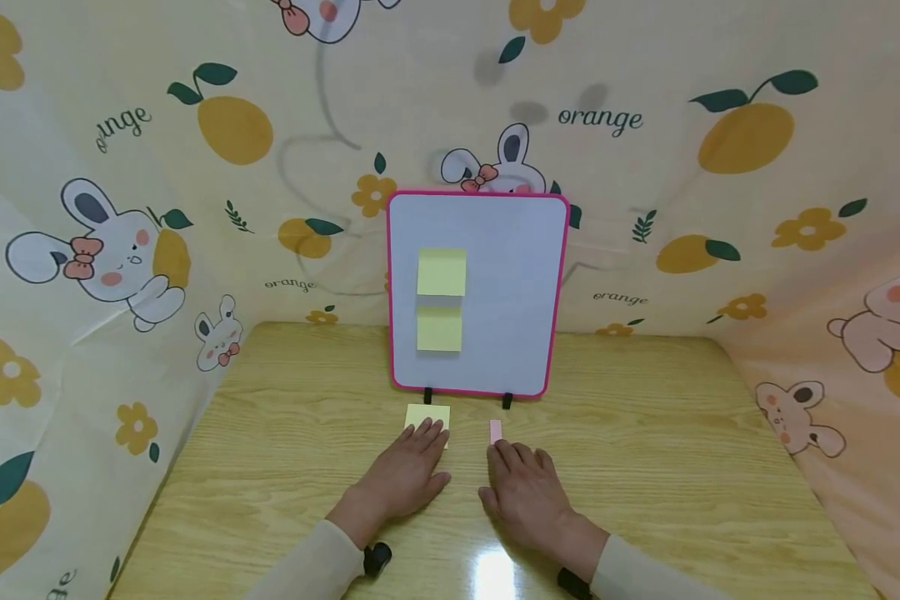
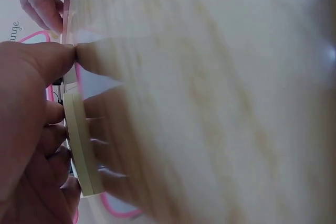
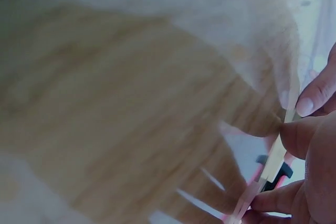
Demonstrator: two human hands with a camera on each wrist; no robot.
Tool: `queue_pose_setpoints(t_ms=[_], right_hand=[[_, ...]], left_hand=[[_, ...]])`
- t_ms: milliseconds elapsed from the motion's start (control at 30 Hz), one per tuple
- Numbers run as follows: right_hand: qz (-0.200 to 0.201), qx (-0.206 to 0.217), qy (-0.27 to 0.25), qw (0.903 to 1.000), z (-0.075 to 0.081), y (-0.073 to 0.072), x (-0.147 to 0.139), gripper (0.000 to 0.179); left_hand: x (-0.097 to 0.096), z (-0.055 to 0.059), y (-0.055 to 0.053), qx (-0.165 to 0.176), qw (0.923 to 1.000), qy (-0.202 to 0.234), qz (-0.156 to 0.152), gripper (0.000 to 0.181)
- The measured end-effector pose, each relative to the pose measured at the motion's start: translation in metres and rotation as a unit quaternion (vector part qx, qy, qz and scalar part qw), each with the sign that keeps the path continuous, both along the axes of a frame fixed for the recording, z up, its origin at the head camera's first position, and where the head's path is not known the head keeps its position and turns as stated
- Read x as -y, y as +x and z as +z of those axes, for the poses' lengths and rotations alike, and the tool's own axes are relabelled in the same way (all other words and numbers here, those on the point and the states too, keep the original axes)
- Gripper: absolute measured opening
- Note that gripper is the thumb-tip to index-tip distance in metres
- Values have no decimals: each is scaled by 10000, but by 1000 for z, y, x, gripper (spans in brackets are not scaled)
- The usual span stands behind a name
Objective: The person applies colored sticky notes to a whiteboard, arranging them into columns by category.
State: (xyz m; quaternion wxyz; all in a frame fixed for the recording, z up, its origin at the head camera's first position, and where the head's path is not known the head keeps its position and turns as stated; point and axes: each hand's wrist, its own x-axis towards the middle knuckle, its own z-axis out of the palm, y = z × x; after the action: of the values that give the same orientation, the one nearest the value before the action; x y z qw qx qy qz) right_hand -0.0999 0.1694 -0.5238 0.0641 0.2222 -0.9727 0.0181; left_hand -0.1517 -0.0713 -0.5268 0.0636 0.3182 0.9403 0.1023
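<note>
In the head view a pad of yellow sticky notes (image 1: 428, 412) lies on the table in front of the whiteboard. My left hand (image 1: 403, 473) rests on its near part, fingers extended and thumb out to the side. Edge-on in the left wrist view, the yellow pad (image 2: 83, 153) shows its thickness under the fingers. To the right, a narrow pink sticky-note pad (image 1: 496, 430) lies with the fingertips of my right hand (image 1: 528, 496) on its near end. The right wrist view shows the pink pad (image 3: 245, 198) beside those fingertips. Part of each pad is covered by fingers.
A pink-framed whiteboard (image 1: 506, 292) stands upright on black feet behind the pads. Two yellow sticky notes, an upper one (image 1: 442, 273) and a lower one (image 1: 439, 330), are stuck on its left half. Patterned cloth (image 1: 630, 175) encloses the wooden table (image 1: 645, 467) at back and sides.
</note>
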Motion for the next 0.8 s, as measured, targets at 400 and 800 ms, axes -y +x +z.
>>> queue_pose_setpoints(t_ms=[400, 800], right_hand=[[16, 24, -177, 9998, -1, 1, -2, 59], [214, 75, -151, 9996, -1, 1, -13, 56]], left_hand=[[-17, 8, -8, -268, 9989, 15, -373, 62], [-31, 18, -31, -95, 9901, -524, -1297, 81]])
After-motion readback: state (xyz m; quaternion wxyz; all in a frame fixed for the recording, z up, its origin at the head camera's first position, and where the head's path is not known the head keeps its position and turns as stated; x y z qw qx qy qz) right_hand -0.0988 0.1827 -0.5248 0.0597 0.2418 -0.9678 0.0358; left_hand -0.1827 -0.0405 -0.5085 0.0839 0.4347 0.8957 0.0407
